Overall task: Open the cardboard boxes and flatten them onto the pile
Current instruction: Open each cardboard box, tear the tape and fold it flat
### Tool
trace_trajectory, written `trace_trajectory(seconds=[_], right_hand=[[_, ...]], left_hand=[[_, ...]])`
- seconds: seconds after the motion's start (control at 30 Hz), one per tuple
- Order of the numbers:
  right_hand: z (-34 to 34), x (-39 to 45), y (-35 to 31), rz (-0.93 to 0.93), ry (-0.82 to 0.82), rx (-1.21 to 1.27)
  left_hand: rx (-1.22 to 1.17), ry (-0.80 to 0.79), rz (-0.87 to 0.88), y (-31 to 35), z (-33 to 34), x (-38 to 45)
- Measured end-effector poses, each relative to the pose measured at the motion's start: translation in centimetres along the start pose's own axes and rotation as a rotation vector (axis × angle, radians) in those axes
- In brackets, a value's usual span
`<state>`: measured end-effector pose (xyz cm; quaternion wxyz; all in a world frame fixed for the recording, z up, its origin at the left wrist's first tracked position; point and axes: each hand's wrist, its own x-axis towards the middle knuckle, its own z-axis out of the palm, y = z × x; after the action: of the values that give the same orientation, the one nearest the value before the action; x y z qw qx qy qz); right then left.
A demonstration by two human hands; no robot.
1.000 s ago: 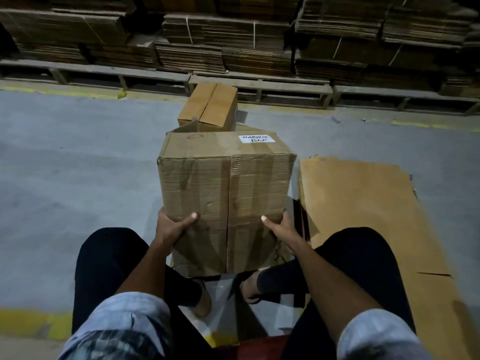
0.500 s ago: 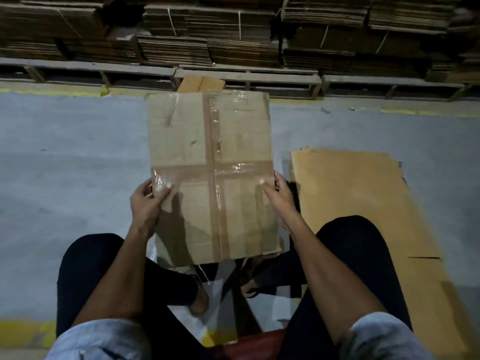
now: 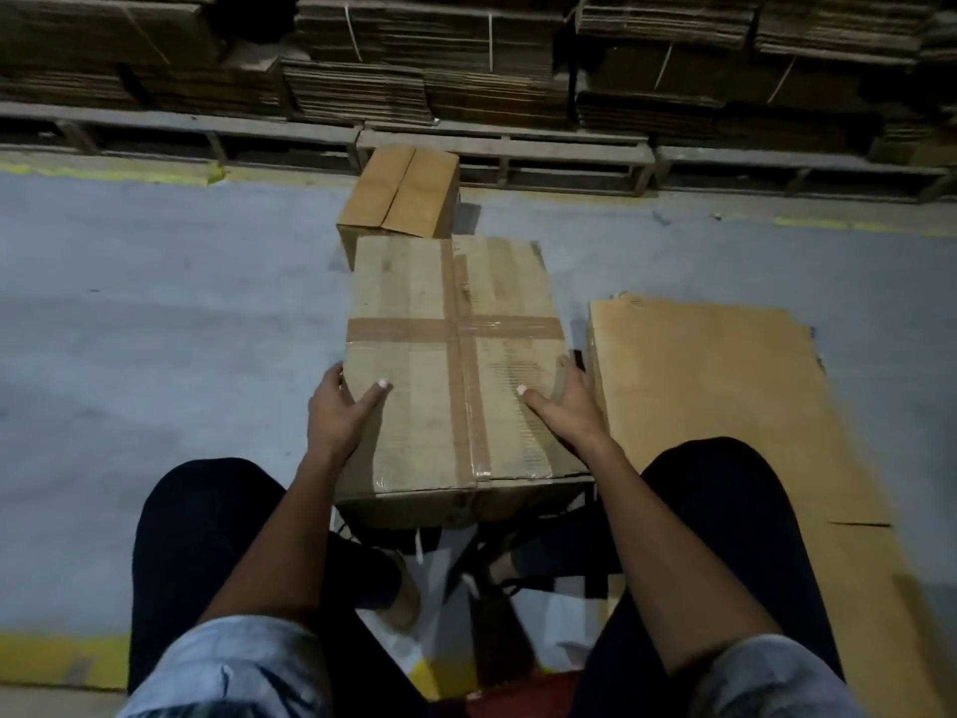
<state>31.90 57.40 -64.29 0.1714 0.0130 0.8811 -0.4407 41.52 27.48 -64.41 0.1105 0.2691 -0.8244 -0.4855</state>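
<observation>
far left: grey concrete floor [image 3: 155, 329], w/ a yellow line running along its far edge. left hand [image 3: 339, 414] is gripping the taped box [image 3: 455, 365] at its left edge, thumb lying on top, fingers curling round the side. the box is sitting on the floor just in front of the person's knees, taped face now pointing up; 1 s ago it was standing w/ a labelled face on top, half a sec ago it was tipping toward the camera, so it's been rolled over and set down. brown tape [image 3: 461, 355] is crossing the top in a plus shape, still sealed. prob. meaning: seam is now facing up and reachable, so peeling or splitting the tape is likely the next step; flattening not begun. behind it, touching or nearly so, a smaller box [image 3: 401, 191] is waiting, flaps shut. right hand [image 3: 567, 401] is holding the right edge the same way, thumb on top. further right, the pile [image 3: 725, 406] of flattened cardboard is lying on the floor, just beside the box. along the back, pallets [image 3: 507, 147] are carrying bundled flat cartons.
</observation>
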Motion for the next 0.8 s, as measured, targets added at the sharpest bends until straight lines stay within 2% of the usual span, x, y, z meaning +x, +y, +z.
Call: trace_trajectory(seconds=[0.07, 0.17, 0.37, 0.5, 0.6, 0.67, 0.8], right_hand=[[0.9, -0.2, 0.6, 0.044, -0.057, -0.075], [2.6, -0.9, 1.6, 0.071, -0.22, -0.162], [5.9, -3.2, 4.3, 0.074, -0.504, -0.514], [6.6, -3.8, 5.6, -0.034, -0.443, -0.583], [7.1, -3.8, 5.9, -0.096, -0.387, -0.506], [7.5, -3.7, 6.1, -0.097, -0.417, -0.517], [8.7, -3.4, 6.6, -0.14, -0.515, -0.67]], left_hand=[[0.242, 0.031, 0.039, -0.1, 0.1, 0.0], [0.535, -0.025, 0.015, -0.8, 0.4, -0.6], [0.628, -0.155, -0.088, -1.9, -0.3, -1.9], [0.65, -0.197, -0.135, -1.8, 0.2, -2.7], [0.667, -0.337, -0.24, -2.9, 0.6, -3.3], [0.744, -0.392, -0.289, -3.8, 0.8, -3.7], [0.895, -0.387, -0.257, -4.8, 1.3, -3.8]])
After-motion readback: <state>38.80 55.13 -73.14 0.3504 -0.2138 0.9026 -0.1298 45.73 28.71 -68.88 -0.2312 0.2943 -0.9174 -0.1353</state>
